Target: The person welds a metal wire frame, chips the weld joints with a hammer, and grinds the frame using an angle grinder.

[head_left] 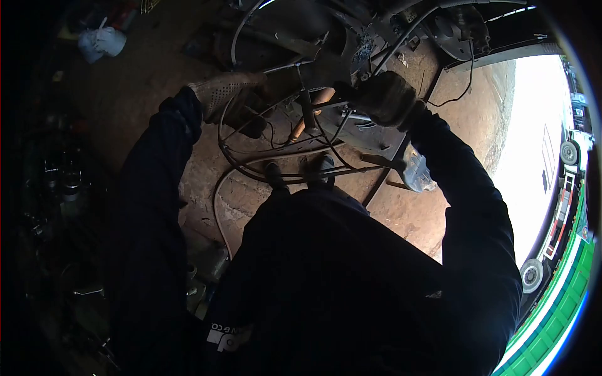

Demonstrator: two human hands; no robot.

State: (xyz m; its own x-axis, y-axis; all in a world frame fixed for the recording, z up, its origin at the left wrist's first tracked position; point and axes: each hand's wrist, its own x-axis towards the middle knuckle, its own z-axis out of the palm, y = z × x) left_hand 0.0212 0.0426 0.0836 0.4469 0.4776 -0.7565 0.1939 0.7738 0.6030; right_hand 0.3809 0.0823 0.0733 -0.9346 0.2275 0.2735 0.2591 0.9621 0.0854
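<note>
Brown, stained floor (401,219) spreads beneath a cluttered workspace, dim at left, with glaring daylight at right, where a green panel (567,294) and a vehicle wheel (532,274) show at the edge. From the head view, both hands wear gloves and stand raised on either side of a dark metal assembly (326,70). The left hand (229,94) hangs with its fingers downward, just beside looping dark hoses (222,135); I cannot tell whether it grips one. The right hand (384,99) looks curled, close against the assembly, though what it grasps, if anything, is lost in shadow. Between them lies an orange handle (305,125), its long axis slanting from near the boots (320,168) up toward the right hand, which is nearer to its upper end
</note>
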